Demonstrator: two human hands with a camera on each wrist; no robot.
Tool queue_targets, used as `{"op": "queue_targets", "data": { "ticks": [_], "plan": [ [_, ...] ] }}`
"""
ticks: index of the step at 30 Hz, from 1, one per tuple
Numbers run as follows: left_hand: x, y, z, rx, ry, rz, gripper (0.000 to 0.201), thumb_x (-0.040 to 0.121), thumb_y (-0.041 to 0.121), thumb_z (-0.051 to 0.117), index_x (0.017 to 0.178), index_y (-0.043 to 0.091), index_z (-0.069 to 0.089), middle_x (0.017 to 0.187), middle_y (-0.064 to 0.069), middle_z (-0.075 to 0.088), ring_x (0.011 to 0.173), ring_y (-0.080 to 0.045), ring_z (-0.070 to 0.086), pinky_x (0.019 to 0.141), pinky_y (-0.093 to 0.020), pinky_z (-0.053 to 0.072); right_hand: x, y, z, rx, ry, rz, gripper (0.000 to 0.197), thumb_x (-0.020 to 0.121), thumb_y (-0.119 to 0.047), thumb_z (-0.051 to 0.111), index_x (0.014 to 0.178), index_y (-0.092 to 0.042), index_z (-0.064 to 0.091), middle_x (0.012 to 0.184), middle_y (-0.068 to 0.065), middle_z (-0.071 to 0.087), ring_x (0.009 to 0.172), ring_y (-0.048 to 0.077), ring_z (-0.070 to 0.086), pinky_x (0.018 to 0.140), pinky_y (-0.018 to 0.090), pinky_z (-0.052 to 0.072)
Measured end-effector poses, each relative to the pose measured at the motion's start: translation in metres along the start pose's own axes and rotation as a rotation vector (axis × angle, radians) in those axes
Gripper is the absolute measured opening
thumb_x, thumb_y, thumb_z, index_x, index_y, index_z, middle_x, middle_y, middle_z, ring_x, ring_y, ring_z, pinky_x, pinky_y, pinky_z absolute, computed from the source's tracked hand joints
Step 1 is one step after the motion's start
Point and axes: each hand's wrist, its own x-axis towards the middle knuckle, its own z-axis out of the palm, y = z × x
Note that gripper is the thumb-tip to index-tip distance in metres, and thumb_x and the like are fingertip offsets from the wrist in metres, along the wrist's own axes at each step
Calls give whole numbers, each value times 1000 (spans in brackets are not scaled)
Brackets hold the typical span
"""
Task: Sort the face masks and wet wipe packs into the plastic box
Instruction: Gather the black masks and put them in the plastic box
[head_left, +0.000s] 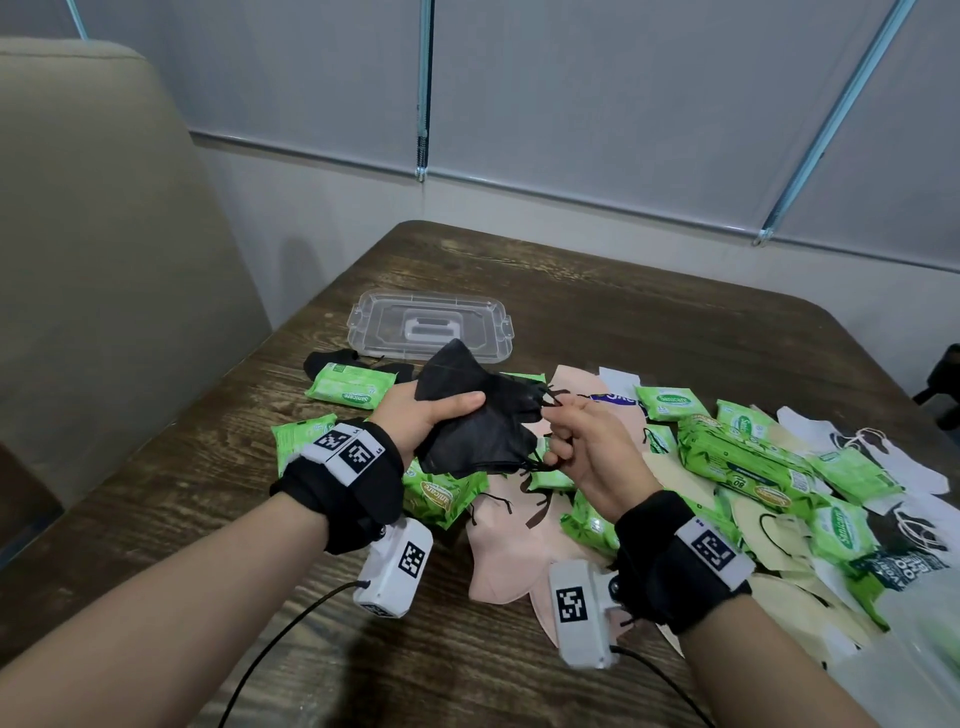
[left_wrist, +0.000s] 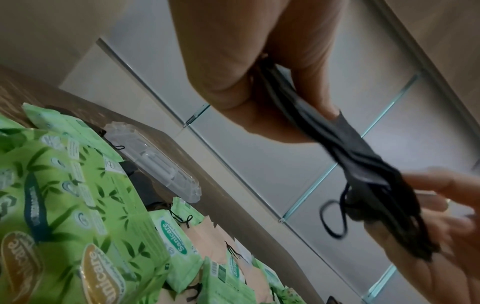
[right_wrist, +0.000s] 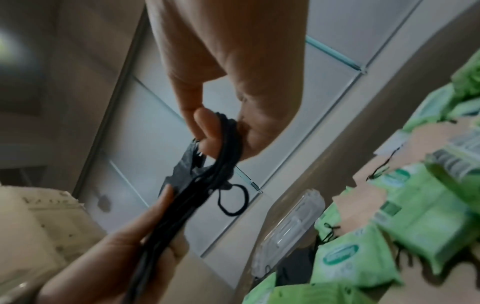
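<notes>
I am holding a stack of black masks (head_left: 478, 415) in the air above the wooden surface (head_left: 171, 467). My left hand (head_left: 415, 415) is gripping the stack, with the thumb lying across the top and the fingers clamped on it from below. My right hand (head_left: 587, 447) is pinching the black ear loops (right_wrist: 228, 144) at the right end of the stack, its fingers (right_wrist: 205, 123) curled tightly around the strings. One loop is hanging free under the stack.

Below my hands, green wipe packs (head_left: 348, 387) and pink masks (head_left: 498, 551) are lying mixed in a pile, and more green packs, cream masks (head_left: 779, 540) and white masks are spreading to the right. A clear plastic lid (head_left: 431, 325) is lying flat behind the pile, near the far left edge. At the bottom right corner something clear and blurred is showing, but I cannot tell what it is.
</notes>
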Motion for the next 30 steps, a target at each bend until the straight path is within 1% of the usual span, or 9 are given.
{"op": "queue_targets", "data": {
  "ticks": [3, 6, 10, 13, 17, 21, 25, 28, 30],
  "plan": [
    [1, 4, -5, 60, -46, 17, 11, 78, -2, 68, 83, 8, 68, 70, 2, 73, 65, -13, 68, 63, -21, 56, 2, 3, -8, -205, 104, -22, 4, 89, -14, 56, 86, -15, 54, 78, 1, 58, 73, 17, 56, 66, 29, 45],
    [1, 9, -6, 268, -135, -16, 12, 73, 4, 75, 82, 11, 71, 79, -4, 74, 77, -22, 68, 76, -30, 56, 3, 3, -9, -539, 163, -174, 30, 91, -32, 58, 115, -14, 58, 114, -1, 60, 107, 13, 56, 86, 26, 41],
    [-1, 18, 2, 493, -299, -31, 14, 72, 12, 78, 82, 18, 73, 81, -2, 73, 78, -17, 68, 80, -31, 54, 8, -1, 2, -865, -92, -312, 46, 90, -46, 54, 123, -14, 58, 119, -4, 62, 112, 8, 56, 100, 29, 43],
    [-2, 18, 9, 466, -327, 6, 11, 78, 12, 73, 83, 20, 69, 74, 3, 71, 68, -11, 66, 74, -28, 54, 13, -1, 5, -805, -256, -168, 42, 90, -46, 55, 113, -12, 64, 110, 4, 69, 102, 16, 64, 96, 35, 50],
    [1, 8, 14, 427, -225, 114, 7, 84, 17, 67, 83, 22, 63, 78, 2, 67, 73, -14, 62, 78, -35, 52, 11, 0, 8, -674, -274, -119, 31, 92, -28, 58, 106, -1, 65, 104, 17, 70, 94, 23, 66, 89, 39, 51],
    [0, 8, 15, 407, -194, 76, 30, 73, 44, 70, 87, 21, 59, 88, -5, 66, 80, -18, 63, 82, -43, 52, 13, 1, 8, -590, -218, -134, 10, 93, -12, 57, 100, -14, 63, 99, 9, 70, 83, 13, 67, 77, 22, 54],
    [-4, 17, 5, 669, -457, -77, 71, 61, 11, 86, 117, 19, 44, 100, -1, 64, 76, -17, 65, 59, -32, 53, 18, -1, -1, -581, -63, -173, 12, 94, -11, 54, 103, -16, 61, 103, 4, 68, 91, 13, 64, 86, 25, 51],
    [-5, 19, 4, 1015, -443, 9, 94, 57, 5, 87, 131, 17, 31, 112, -5, 61, 90, -26, 65, 76, -40, 56, 20, 2, 0, -594, -64, -130, 15, 93, -11, 56, 107, -12, 62, 108, 9, 69, 99, 21, 65, 91, 34, 51],
    [-3, 16, 8, 1136, -356, 93, 87, 63, 5, 82, 133, 16, 31, 110, -7, 63, 94, -25, 64, 80, -36, 54, 21, 4, 4, -589, -91, -108, 15, 90, -9, 59, 105, -11, 62, 105, 11, 69, 93, 21, 65, 85, 33, 52]
  ]
}}
